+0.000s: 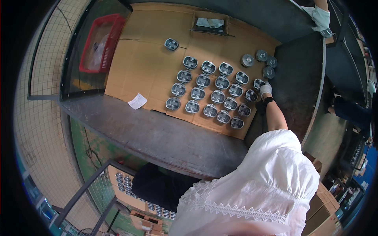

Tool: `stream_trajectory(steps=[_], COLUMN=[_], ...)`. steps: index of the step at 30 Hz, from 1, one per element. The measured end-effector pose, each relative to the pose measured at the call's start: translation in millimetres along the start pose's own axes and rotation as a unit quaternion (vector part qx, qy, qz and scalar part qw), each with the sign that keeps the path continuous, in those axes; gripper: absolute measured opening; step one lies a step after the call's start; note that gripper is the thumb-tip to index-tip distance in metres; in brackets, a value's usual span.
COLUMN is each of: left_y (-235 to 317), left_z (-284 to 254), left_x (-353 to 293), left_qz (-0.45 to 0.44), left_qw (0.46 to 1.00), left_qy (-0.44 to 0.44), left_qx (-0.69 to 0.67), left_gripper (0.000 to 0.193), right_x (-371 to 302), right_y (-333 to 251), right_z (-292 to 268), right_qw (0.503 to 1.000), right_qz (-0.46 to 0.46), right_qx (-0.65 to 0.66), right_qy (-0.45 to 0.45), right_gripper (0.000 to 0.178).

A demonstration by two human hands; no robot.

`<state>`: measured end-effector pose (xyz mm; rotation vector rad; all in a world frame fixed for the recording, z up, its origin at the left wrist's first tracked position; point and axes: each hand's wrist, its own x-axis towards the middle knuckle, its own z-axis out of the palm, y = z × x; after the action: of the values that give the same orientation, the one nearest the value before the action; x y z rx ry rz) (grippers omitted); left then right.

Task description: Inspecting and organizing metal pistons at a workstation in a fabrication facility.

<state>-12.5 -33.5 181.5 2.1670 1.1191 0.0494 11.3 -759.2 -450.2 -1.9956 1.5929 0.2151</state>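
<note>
My right hand [266,89], in a white glove with a dark band at the wrist, reaches to the right side of the cardboard-covered table. Its fingers close on the edge of a metal piston [258,83], whose hollow side faces up. Just below sits another piston [251,95]. To the left, several more pistons [222,82] stand in slanting rows, with one piston [171,44] apart at the upper left. Beyond my hand, several pistons [247,60] show their flat round tops. My left hand is not in the picture.
A red plastic basket [84,59] stands at the table's left, and an open cardboard box [210,31] at the back. A paper slip [137,101] lies near the front edge. Another person's gloved hand [319,19] is beyond the right wall. A cart with pistons [125,184] stands below.
</note>
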Motion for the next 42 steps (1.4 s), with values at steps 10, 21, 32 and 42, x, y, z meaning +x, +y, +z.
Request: stream_trajectory(steps=[10, 21, 32, 42], left_y=[58, -10, -60, -14], left_z=[45, 22, 147, 213], left_x=[15, 14, 17, 25], left_qz=[0.018, 0.07, 0.362, 0.317], left_qw=[0.966, 0.948, 0.893, 0.905], left_qy=[-0.05, -0.097, -0.118, -0.191], left_qx=[0.254, 0.296, 0.24, -0.211], left_gripper=[0.05, 0.051, 0.037, 0.065], right_x=[-29, 13, -196, -561], right_y=[-114, -160, -257, -320], right_z=[-38, 17, -57, -100], right_qw=[0.958, 0.956, 0.89, 0.596], right_qz=[-0.242, -0.228, -0.44, -0.771], right_qx=[-0.105, -0.172, 0.095, 0.176], right_qy=[0.115, 0.062, 0.079, -0.139], right_gripper=[0.054, 0.063, 0.085, 0.088])
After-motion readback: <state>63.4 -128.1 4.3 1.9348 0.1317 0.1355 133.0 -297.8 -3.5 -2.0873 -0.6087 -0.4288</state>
